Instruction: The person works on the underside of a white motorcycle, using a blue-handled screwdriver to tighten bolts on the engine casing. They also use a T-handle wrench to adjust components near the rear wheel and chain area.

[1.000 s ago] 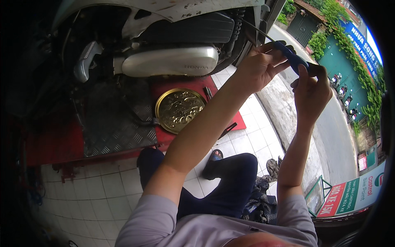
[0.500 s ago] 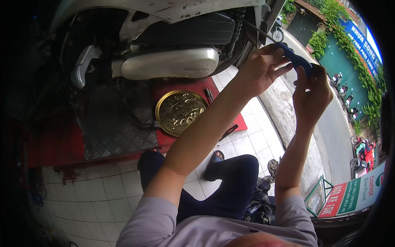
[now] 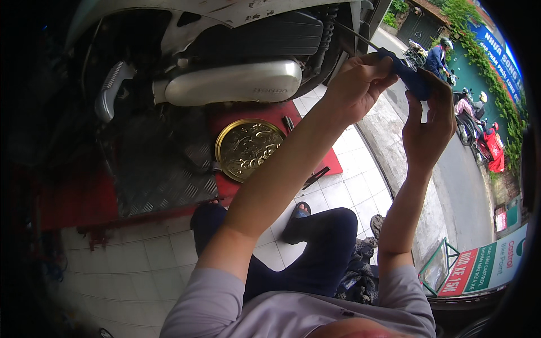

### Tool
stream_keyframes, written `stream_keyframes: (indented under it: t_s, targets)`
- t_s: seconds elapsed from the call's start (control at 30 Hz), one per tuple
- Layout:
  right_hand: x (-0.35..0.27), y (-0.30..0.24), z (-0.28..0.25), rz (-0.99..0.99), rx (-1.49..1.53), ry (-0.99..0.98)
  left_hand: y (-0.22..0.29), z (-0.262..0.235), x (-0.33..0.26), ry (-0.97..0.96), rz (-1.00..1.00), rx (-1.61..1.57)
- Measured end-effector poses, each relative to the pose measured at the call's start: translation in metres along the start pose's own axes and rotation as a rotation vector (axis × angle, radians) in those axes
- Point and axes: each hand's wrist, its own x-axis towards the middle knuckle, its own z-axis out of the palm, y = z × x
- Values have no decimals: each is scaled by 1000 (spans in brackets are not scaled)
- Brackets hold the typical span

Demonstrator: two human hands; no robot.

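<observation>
A long-shafted screwdriver point(image 3: 414, 83) with a thick blue handle is raised at the upper right. Its thin metal shaft runs up and left toward the rear of a scooter point(image 3: 236, 17), where the tip is lost behind the bodywork. My left hand point(image 3: 363, 84) is closed at the front end of the handle, thumb and fingers pinched there. Around the back end of the same handle my right hand point(image 3: 428, 127) is curled, its thumb on the near side. The scooter's silver exhaust cover point(image 3: 236, 83) lies left of my left hand, below a black finned cover point(image 3: 259, 39).
A round gold tray point(image 3: 239, 149) holding small metal parts rests on the red lift platform point(image 3: 332, 163). Dark tools point(image 3: 288, 124) lie beside it. My knees are below, over white tiles point(image 3: 163, 253). Riders on motorbikes point(image 3: 479, 129) are on the street at the right.
The screwdriver handle has tilted and shifted slightly right, with my left fingers drawn in closer to it. Riders have come into view on the street.
</observation>
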Motion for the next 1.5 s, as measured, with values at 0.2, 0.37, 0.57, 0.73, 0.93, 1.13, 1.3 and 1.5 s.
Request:
stream_keyframes:
  t_s: [0.2, 0.37, 0.57, 0.73, 0.93, 1.13, 1.3, 1.5]
  targets:
    - [0, 5, 3, 248, -351, -53, -9, 4, 8, 160, -44, 217]
    - [-2, 13, 6, 461, -422, -203, -10, 0, 1, 23, -60, 97]
    - [-17, 9, 7, 150, -92, -126, -18, -15, 12, -84, 49, -135]
    - [-9, 0, 0, 87, -146, -85, -15, -5, 11, 41, 89, 44]
    - [-1, 5, 8, 204, -335, 9, -22, 1, 10, -127, 57, -197]
    - [7, -3, 2, 390, -363, -174, -21, 3, 7, -142, 93, -197]
    - [5, -10, 0, 15, -135, 30, -13, 28, 4, 73, 47, -55]
    - [3, -6, 7, 205, -237, 74, -3, 20, 9, 107, 4, 163]
